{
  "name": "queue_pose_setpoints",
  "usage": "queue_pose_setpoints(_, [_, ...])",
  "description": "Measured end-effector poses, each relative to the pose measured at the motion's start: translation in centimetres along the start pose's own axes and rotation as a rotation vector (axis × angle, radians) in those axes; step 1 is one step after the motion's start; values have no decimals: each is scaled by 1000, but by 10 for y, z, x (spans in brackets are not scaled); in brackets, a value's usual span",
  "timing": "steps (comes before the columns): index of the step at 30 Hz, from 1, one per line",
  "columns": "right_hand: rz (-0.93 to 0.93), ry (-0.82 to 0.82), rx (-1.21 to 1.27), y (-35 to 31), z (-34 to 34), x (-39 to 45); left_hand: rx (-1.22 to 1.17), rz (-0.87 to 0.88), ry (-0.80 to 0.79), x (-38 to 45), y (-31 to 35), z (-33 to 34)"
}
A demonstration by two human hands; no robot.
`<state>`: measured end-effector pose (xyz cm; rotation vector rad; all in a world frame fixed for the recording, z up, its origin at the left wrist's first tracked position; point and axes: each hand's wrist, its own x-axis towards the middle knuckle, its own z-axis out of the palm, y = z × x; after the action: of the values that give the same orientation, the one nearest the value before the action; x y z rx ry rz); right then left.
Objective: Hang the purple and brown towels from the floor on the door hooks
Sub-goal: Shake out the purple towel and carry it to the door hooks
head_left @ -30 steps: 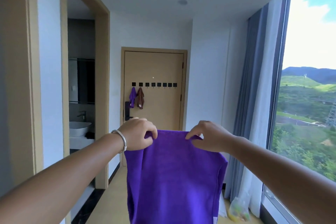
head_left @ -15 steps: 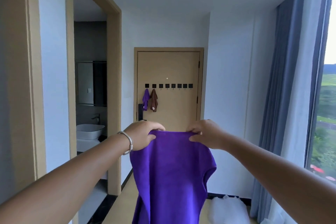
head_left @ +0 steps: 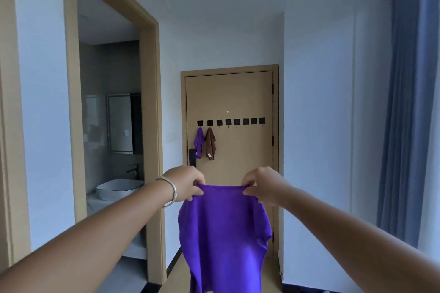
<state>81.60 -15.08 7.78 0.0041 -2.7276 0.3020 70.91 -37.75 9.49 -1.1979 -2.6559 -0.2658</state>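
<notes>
Purple towel (head_left: 223, 233), tan door (head_left: 247, 150), blue curtain (head_left: 404, 126)

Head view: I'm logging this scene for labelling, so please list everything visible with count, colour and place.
Purple towel: one, held up, centre foreground.
Door: one, tan, hallway end.
Hooks: eight, black, row across the door; six bare.
Small purple towel: one, leftmost hook.
Brown towel: one, second hook.
Washbasin: one, white, bathroom at left.
Curtain: blue, right.
Bracelet: one, silver, left wrist.
Left hand: pinches the towel's top edge.
Right hand: pinches the same edge.
</notes>
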Motion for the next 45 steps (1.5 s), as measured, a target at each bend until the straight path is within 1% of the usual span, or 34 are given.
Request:
queue_pose_setpoints(3, [63, 11, 31, 16, 11, 27, -43, -24, 49, 31, -11, 13])
queue_pose_setpoints(6, [89, 25, 3, 29, 25, 55, -91, -33, 72, 61, -26, 27])
queue_pose_setpoints(12, [120, -5, -41, 57, 57, 118, -109, 15, 22, 126, -69, 58])
queue_pose_setpoints(16, [156, -26, -92, 75, 77, 175, -109, 65, -21, 179, -104, 74])
queue_pose_setpoints(20, [188, -20, -99, 86, 98, 240, -60, 101, 26, 232, -148, 82])
queue_pose_setpoints(25, [178, -11, -128, 97, 121, 309, -43, 123, 66, 293, -196, 93])
queue_pose_setpoints(30, [163, 58, -113, 112, 141, 362, -50, 134, 141, 343, -233, 108])
queue_pose_setpoints(36, [132, 90, -98, 151, 166, 420, -83, 109, 216, 409, -262, 137])
queue_pose_setpoints(41, [95, 68, -109, 202, 185, 477, -84, 81, 202, 475, -278, 165])
queue_pose_setpoints(45, [37, 12, -157, 248, 192, 527, -40, 87, 141, 539, -288, 181])
